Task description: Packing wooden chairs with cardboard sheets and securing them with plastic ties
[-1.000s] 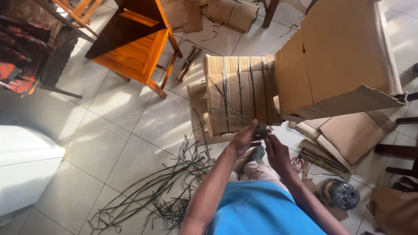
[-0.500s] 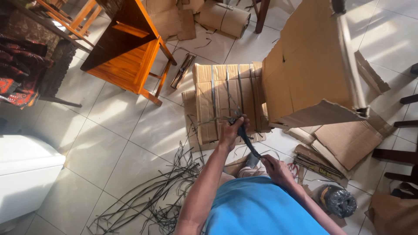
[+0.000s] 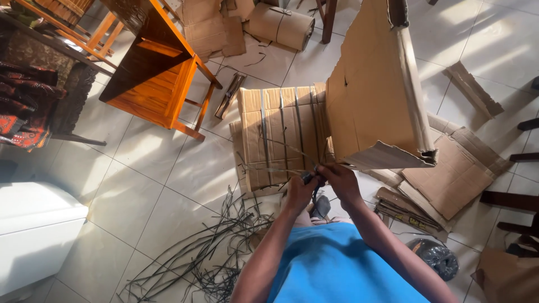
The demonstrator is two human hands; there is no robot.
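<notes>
Orange wooden stool (image 3: 160, 73) at 10 o'clock, tipped on its side on the tiled floor (image 3: 140, 196). Rolled cardboard (image 3: 279, 25) at 12, flat cardboard scraps (image 3: 209, 28) just beside it. White container (image 3: 36, 235) at 8, edge of frame. Patterned red-black fabric (image 3: 25, 106) on dark furniture at 9. Flattened cardboard sheets (image 3: 457, 174) at 3. Dark plastic-wrapped roll (image 3: 435, 257) at 4, brown bag (image 3: 508, 275) near it. Dark chair legs (image 3: 514, 199) far rt.

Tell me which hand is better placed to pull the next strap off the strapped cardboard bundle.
Probably the right hand: it sits nearer the cardboard bundle, while the left hand grips a dark strap.
</notes>
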